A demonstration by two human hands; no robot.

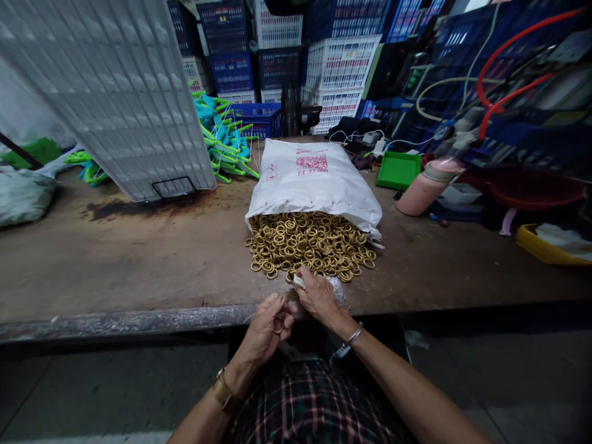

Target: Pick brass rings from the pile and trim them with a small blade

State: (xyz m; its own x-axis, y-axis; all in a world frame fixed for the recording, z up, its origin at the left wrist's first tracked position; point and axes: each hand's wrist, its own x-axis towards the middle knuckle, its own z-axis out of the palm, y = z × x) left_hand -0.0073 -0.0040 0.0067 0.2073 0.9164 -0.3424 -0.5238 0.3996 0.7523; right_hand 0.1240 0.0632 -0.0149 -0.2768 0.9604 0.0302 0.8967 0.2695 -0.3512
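Note:
My left hand (pixel 264 322) is closed at the table's front edge, with a gold-coloured ring (pixel 278 326) held in its curled fingers. Close beside it, my right hand (pixel 320 300) is closed round a small white tool with a dark tip (pixel 297 281); its exact kind is too small to tell. The fingertips of both hands nearly meet, and what lies between them is partly hidden. Just beyond, a heap of gold-coloured rings (pixel 308 243) spills from the open mouth of a white woven sack (pixel 319 179) with red print.
A grey ribbed panel (pixel 120 92) stands on the table (pixel 115 259) at left, near green and blue hangers (pixel 226 142). Right of the sack are a green tray (pixel 398 170), a pink bottle (pixel 428 188) and a yellow tray (pixel 550 245). Stacked crates (pixel 340 65) rise behind.

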